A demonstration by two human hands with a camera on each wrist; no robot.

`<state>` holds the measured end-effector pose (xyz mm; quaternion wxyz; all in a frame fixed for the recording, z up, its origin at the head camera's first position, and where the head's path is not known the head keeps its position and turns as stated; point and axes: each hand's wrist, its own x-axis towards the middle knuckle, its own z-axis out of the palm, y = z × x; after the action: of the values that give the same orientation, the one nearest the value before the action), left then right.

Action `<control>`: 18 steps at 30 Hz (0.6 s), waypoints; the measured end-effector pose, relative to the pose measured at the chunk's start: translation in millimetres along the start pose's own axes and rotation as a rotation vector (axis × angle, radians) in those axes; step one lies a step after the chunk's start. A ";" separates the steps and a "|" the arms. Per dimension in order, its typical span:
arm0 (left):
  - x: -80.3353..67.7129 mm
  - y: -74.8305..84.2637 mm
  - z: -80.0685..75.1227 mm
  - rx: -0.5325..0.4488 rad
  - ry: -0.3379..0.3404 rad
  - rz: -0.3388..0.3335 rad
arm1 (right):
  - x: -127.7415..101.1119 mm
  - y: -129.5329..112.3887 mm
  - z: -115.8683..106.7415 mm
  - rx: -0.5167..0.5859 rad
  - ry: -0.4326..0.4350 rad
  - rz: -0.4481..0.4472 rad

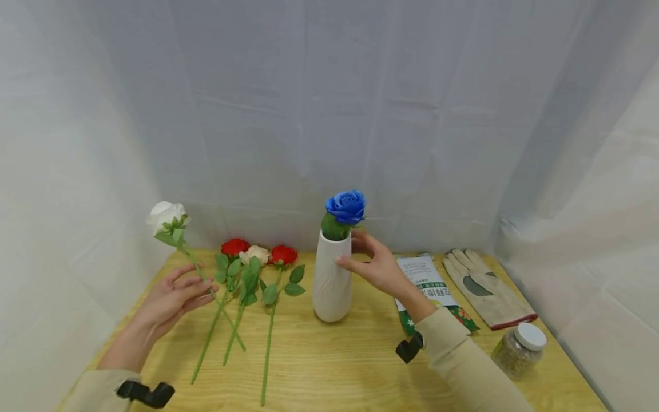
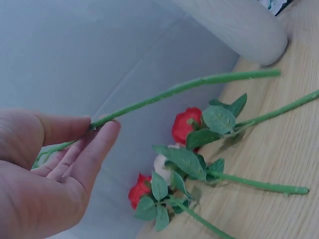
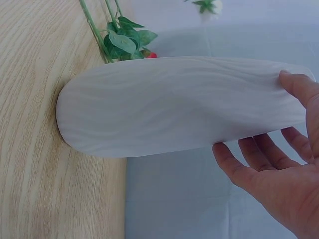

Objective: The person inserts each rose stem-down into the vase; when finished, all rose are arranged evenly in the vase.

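Observation:
My left hand (image 1: 172, 300) pinches the green stem (image 2: 184, 87) of a white rose (image 1: 166, 217) between thumb and fingertips. The rose is raised off the table at the left, its bloom up and its stem slanting down to the right. A white vase (image 1: 332, 280) stands upright mid-table with a blue rose (image 1: 346, 207) in its mouth. My right hand (image 1: 381, 266) holds this vase near the top, thumb on the front and fingers round the right side. In the right wrist view, the thumb and fingertips (image 3: 224, 152) touch the vase wall.
Two red roses (image 1: 284, 255) and a cream rose (image 1: 254, 254) lie left of the vase, stems toward the front. At right are a printed bag (image 1: 424, 280), work gloves (image 1: 484, 289) and a white-lidded jar (image 1: 519, 350). A pale curtain (image 1: 329, 114) hangs behind the table.

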<state>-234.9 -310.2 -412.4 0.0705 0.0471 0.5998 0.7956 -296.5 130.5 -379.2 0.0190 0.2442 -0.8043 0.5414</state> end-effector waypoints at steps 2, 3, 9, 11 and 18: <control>-0.1 0.9 7.2 -0.012 -0.003 0.059 | -0.4 -0.3 0.5 -0.001 0.001 -0.002; -0.2 1.0 10.8 -0.019 0.003 0.085 | -0.6 -0.5 0.7 -0.003 0.001 -0.005; 1.6 4.2 30.7 -0.036 0.134 0.227 | -0.3 -0.5 1.2 -0.004 0.003 -0.011; 2.4 6.8 36.8 -0.033 0.188 0.251 | -0.1 0.0 1.4 0.003 0.003 -0.011; 5.7 16.9 58.1 -0.075 0.320 0.330 | -0.7 0.0 1.5 0.014 0.008 0.006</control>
<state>-232.2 -258.8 -380.2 -0.1547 0.0150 0.5574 0.8156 -295.5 129.4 -379.9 0.0190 0.2400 -0.8011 0.5480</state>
